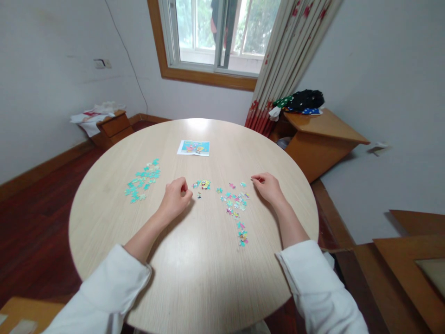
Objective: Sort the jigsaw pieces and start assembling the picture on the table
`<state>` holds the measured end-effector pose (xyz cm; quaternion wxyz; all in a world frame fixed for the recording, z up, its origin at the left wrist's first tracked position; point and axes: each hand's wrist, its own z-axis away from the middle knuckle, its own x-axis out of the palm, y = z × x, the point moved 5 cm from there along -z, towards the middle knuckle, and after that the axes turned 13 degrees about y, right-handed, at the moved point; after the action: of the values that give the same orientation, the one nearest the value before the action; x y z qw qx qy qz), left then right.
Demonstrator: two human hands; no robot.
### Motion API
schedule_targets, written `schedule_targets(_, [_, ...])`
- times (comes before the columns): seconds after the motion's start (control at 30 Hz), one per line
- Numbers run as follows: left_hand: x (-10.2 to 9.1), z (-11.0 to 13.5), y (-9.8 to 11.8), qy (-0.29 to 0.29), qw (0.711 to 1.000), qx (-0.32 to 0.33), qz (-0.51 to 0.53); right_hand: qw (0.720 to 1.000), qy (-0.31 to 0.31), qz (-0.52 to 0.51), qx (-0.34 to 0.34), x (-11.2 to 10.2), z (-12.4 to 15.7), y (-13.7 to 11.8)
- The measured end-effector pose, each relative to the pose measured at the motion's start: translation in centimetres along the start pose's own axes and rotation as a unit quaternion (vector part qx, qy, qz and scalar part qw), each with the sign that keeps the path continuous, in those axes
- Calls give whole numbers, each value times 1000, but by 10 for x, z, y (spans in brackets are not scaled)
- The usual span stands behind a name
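My left hand (176, 198) rests on the table with its fingers curled in; nothing shows in it. Just right of it lies a small joined patch of jigsaw puzzle (204, 184) with a yellow cartoon face, and a loose puzzle piece (199, 195) sits below. My right hand (269, 188) is at the right, thumb and forefinger pinched together; whatever is between the fingertips is too small to make out. Between the hands, nearer the right one, spreads a loose group of mixed-colour puzzle pieces (236, 200), with a small cluster (242, 237) trailing toward me.
The round pale wooden table (194, 278) carries a pile of teal puzzle pieces (142, 181) at the left and a printed picture (194, 148) at the back. Beyond it are a window (222, 37), a curtain (278, 55) and a wooden cabinet (313, 144) with cloths on top.
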<state>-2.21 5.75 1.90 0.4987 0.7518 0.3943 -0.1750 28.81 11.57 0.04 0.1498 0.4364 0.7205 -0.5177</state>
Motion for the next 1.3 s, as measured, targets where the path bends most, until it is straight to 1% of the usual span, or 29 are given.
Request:
schedule_targets(0.1, [0, 0, 1, 7, 1000, 22, -1, 999, -39, -19, -2, 1, 3, -6])
schedule_targets(0.17, [-1, 0, 1, 10, 999, 32, 0, 995, -83, -55, 10, 2, 7, -9])
schedule_targets(0.27, [-1, 0, 2, 11, 999, 34, 4, 979, -166, -119, 31, 3, 12, -13])
schedule_targets(0.33, [-2, 0, 2, 11, 999, 30, 10, 967, -204, -147, 34, 3, 15, -14])
schedule_targets(0.57, [1, 0, -3, 1, 999, -6, 37, 944, -261, -196, 40, 4, 21, -13])
schedule_targets(0.7, [3, 2, -5, -15, 998, -29, 51, 934, -288, -209, 18, 6, 28, -25])
schedule_targets(0.87, [4, 5, -3, -27, 997, -44, 65, 919, -310, -240, -37, 7, 35, -44])
schedule_targets(0.93, [4, 5, -3, -33, 997, -44, 61, 914, -321, -243, -45, 6, 36, -48])
schedule_targets(1.0, [4, 5, -2, -37, 997, -42, 54, 907, -346, -235, -41, 5, 39, -50])
schedule_targets(1.07, [4, 5, -2, -40, 997, -38, 46, 893, -395, -213, -33, 3, 45, -52])
schedule_targets(1.2, [4, 5, -1, -46, 998, -35, 35, 848, -502, -166, -31, -2, 62, -58])
schedule_targets(1.3, [4, 6, 0, -49, 998, -37, 28, 831, -532, -155, -47, -5, 69, -63])
